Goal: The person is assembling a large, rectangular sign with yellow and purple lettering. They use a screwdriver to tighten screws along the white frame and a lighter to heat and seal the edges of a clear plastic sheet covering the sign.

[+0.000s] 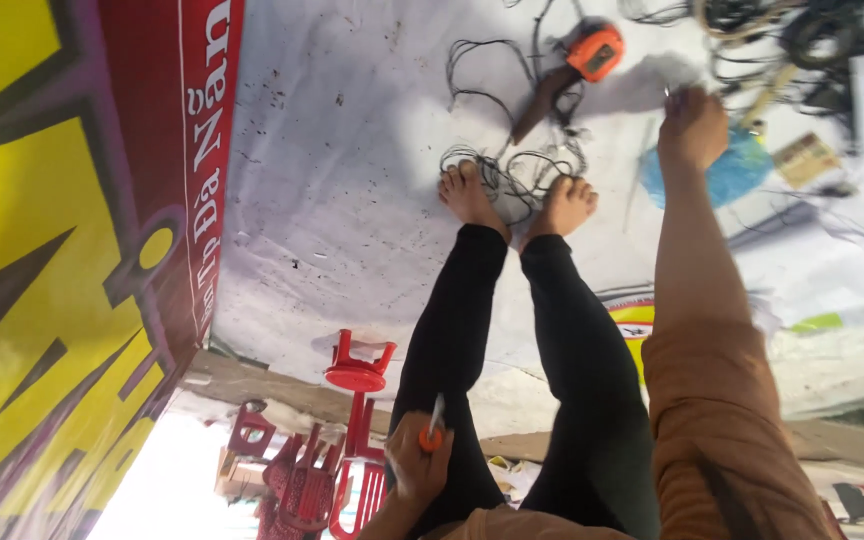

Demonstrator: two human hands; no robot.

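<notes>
1. The left hand (419,458) grips an orange-handled screwdriver (433,428) beside the black-clad knee.
2. The right hand (693,124) stretches out over the white tarp (352,150), just beside a blue cloth (734,170).
3. Bare feet (517,200) rest on tangled black wires (512,165).
4. An orange tape measure (595,52) sits beyond.

A matt, speckled white tarpaulin (352,180) underlies thin black wires (497,170), near glossy red plastic stools (357,370).

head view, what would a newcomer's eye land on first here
Probably the big yellow and red banner filling the left side. Next, two bare feet on tangled black wires at top centre. The right hand reaches toward a blue sheet; the left hand grips an orange-handled tool.
</notes>
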